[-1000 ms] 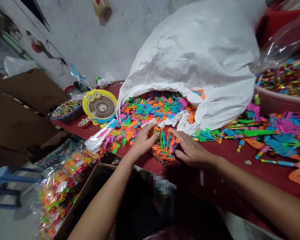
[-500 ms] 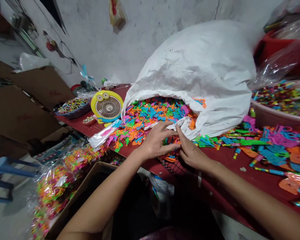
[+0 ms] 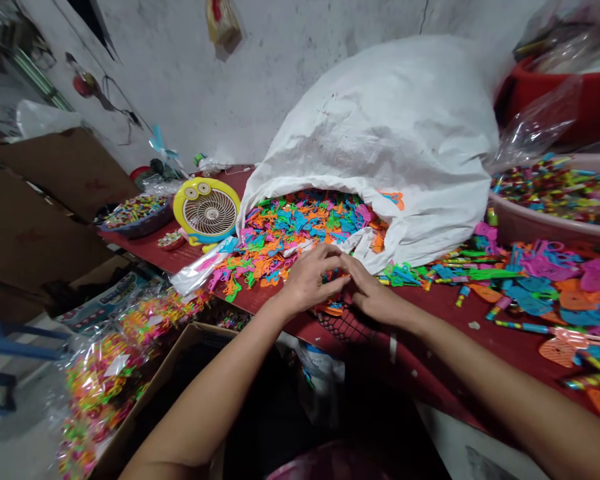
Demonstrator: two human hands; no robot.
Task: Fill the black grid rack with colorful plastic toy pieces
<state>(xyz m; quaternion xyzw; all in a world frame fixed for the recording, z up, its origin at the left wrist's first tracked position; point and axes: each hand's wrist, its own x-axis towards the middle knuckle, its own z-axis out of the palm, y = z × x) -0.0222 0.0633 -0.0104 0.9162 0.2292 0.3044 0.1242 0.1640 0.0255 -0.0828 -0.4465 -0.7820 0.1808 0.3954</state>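
Observation:
My left hand point(image 3: 310, 280) curves over a small dark mesh basket point(image 3: 347, 328) at the table's front edge, fingers arched and thumb apart. My right hand point(image 3: 375, 298) faces it from the other side, its fingers stretched out toward the left fingertips, which they meet or overlap. Orange plastic pieces point(image 3: 333, 308) show below the hands in the basket; no piece can be made out in either hand. Just behind, a heap of colourful small plastic pieces point(image 3: 300, 223) spills from the mouth of a big white sack point(image 3: 395, 120).
A yellow toy-like fan point(image 3: 210, 210) and a basin of small parts point(image 3: 137, 217) stand left. On the right are a pink tub point(image 3: 530, 220), a red tub point(image 3: 595, 93) and loose plastic pieces point(image 3: 535, 300). Below left sit an open cardboard box point(image 3: 180, 360) and filled clear bags point(image 3: 105, 380).
The two hands have drawn closer together over the basket, the right fingers now reaching the left ones. The view has shifted slightly, so the surroundings sit further left.

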